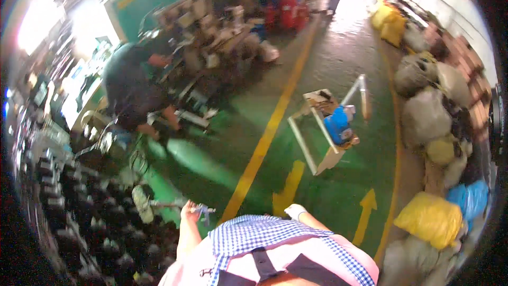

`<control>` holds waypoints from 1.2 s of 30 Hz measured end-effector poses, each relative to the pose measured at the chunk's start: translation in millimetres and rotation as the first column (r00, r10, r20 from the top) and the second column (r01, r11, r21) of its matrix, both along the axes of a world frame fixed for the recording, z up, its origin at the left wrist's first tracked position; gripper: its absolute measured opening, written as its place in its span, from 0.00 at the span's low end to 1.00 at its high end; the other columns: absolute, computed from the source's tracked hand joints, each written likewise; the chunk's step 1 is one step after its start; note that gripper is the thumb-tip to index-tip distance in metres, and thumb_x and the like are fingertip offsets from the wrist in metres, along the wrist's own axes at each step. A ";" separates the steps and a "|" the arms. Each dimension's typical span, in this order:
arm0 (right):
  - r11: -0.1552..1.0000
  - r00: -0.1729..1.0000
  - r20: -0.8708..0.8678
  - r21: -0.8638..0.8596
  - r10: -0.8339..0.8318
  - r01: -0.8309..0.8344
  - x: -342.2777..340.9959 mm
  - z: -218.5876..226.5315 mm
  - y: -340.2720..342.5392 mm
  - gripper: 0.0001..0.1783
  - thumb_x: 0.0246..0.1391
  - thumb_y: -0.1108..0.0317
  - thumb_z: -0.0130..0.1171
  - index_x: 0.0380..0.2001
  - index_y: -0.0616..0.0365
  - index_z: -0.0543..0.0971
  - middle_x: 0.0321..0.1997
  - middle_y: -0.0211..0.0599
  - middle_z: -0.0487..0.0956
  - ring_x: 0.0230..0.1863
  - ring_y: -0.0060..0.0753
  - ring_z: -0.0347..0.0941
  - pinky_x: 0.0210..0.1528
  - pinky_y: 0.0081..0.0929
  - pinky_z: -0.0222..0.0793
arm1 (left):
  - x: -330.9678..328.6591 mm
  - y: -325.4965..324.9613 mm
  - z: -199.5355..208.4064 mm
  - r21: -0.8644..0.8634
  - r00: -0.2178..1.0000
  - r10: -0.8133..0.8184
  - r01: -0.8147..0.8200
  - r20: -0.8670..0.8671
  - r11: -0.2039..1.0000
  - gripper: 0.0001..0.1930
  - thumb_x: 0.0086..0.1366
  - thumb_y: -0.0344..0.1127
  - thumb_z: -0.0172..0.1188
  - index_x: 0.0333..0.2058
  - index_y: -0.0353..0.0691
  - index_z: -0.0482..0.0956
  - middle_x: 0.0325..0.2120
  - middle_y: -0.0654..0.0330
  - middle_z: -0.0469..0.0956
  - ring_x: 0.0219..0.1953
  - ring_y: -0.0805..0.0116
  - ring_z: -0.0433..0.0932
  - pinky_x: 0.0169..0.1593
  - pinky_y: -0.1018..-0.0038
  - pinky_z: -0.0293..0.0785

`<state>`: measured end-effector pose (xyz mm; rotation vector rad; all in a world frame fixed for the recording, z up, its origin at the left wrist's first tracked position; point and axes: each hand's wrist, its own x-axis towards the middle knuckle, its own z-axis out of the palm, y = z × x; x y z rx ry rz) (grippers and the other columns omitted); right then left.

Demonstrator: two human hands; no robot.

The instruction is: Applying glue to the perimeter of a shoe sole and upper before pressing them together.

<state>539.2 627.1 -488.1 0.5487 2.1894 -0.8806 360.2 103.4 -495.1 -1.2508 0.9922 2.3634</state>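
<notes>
My left hand is out in front of me at the lower left, its fingers closed round a small grey-blue metal part. The part has short arms sticking out, and its exact kind is too blurred to make out. Just left of that hand, a round pale-green pad stands at the end of a light bar. My right hand hangs low in front of the checked apron. It looks washed out by the light, with its fingers not distinct, and nothing can be seen in it.
A white-framed cart with a blue container stands ahead on the green floor. Filled sacks line the right side. A person in dark clothes bends at the left beside cluttered benches. Dark racks of parts fill the lower left.
</notes>
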 end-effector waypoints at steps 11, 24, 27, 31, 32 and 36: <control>0.994 0.996 0.036 -0.066 -0.082 0.084 -13.9 18.5 2.6 0.23 0.62 0.51 0.58 0.48 0.61 0.81 0.40 0.44 0.86 0.27 0.38 0.81 0.36 0.36 0.78 | -2.6 8.9 12.0 0.044 0.983 0.133 -0.139 0.128 0.989 0.16 0.73 0.43 0.57 0.25 0.46 0.73 0.18 0.65 0.74 0.21 0.67 0.76 0.33 0.61 0.83; 0.939 0.936 0.205 -0.135 -0.287 0.318 -8.9 -14.3 6.0 0.21 0.61 0.55 0.61 0.50 0.59 0.81 0.48 0.39 0.85 0.39 0.37 0.81 0.36 0.35 0.79 | 17.0 -1.8 19.5 0.000 0.959 0.256 -0.258 0.118 0.966 0.14 0.73 0.47 0.58 0.29 0.49 0.77 0.19 0.67 0.76 0.23 0.64 0.79 0.22 0.67 0.78; 0.948 0.949 0.207 -0.162 -0.239 0.274 -5.9 -19.4 8.0 0.22 0.61 0.54 0.62 0.50 0.60 0.81 0.48 0.39 0.85 0.40 0.37 0.81 0.36 0.35 0.79 | 23.0 4.7 34.2 0.014 0.959 0.276 -0.278 0.058 0.961 0.07 0.73 0.45 0.58 0.40 0.52 0.78 0.22 0.68 0.76 0.24 0.64 0.78 0.27 0.68 0.80; 0.972 0.945 0.268 -0.087 -0.189 0.219 -12.1 -19.4 13.1 0.23 0.62 0.54 0.61 0.51 0.61 0.81 0.49 0.41 0.85 0.38 0.37 0.81 0.36 0.36 0.79 | 30.4 11.6 58.7 0.070 0.965 0.262 -0.260 -0.011 0.963 0.08 0.70 0.41 0.64 0.44 0.51 0.79 0.24 0.68 0.78 0.24 0.69 0.78 0.35 0.66 0.83; 0.972 0.956 0.236 -0.108 -0.177 0.206 -15.8 -17.5 15.0 0.24 0.62 0.53 0.61 0.51 0.61 0.81 0.49 0.42 0.85 0.38 0.37 0.82 0.36 0.36 0.79 | 31.6 11.8 63.4 0.085 0.967 0.256 -0.254 -0.013 0.964 0.08 0.70 0.42 0.64 0.44 0.50 0.80 0.24 0.68 0.78 0.24 0.69 0.78 0.35 0.66 0.83; 0.978 0.956 0.225 -0.042 -0.189 0.203 -48.2 -10.6 14.8 0.24 0.62 0.54 0.60 0.51 0.63 0.80 0.43 0.44 0.85 0.33 0.38 0.81 0.32 0.36 0.78 | 25.3 2.5 71.8 0.095 0.950 0.307 -0.302 -0.052 0.949 0.08 0.70 0.42 0.64 0.44 0.50 0.82 0.24 0.68 0.78 0.23 0.71 0.78 0.36 0.66 0.83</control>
